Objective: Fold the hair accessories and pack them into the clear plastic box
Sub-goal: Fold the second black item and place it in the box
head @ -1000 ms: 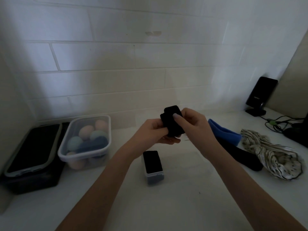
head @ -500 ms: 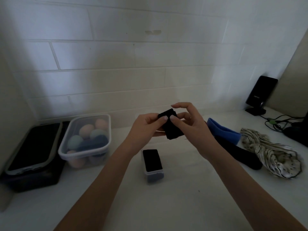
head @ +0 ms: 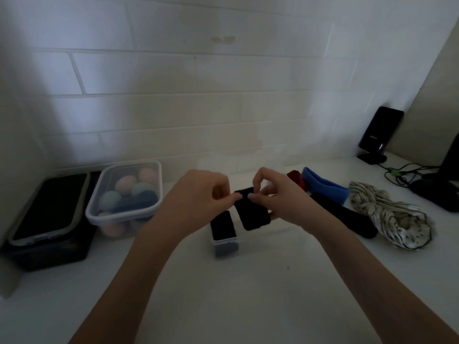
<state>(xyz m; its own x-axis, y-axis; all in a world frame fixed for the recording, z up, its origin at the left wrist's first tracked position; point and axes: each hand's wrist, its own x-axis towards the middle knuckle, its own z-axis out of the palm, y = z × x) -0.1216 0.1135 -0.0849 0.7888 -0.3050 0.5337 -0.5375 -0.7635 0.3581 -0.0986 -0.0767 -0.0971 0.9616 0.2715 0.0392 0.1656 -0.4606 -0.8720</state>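
Observation:
Both hands hold a folded black headband (head: 252,214) above the white counter. My left hand (head: 196,197) pinches its top left corner, and my right hand (head: 278,194) pinches its top right corner, with fingers under it. Just below and to the left stands a small clear plastic box (head: 224,240) with a black folded piece inside. To the right lie a blue headband (head: 325,188), a red piece (head: 295,178), a long black headband (head: 347,217) and a striped cream headband (head: 392,219).
A clear tub (head: 124,212) of pastel sponges sits at the left, beside a black container with a grey-rimmed lid (head: 47,209). A black speaker (head: 380,135), cables (head: 402,172) and a dark device occupy the back right corner. Tiled wall runs behind.
The black headband has come down from chest height toward the small box and now hangs flatter and longer between both hands. My hands have moved slightly apart.

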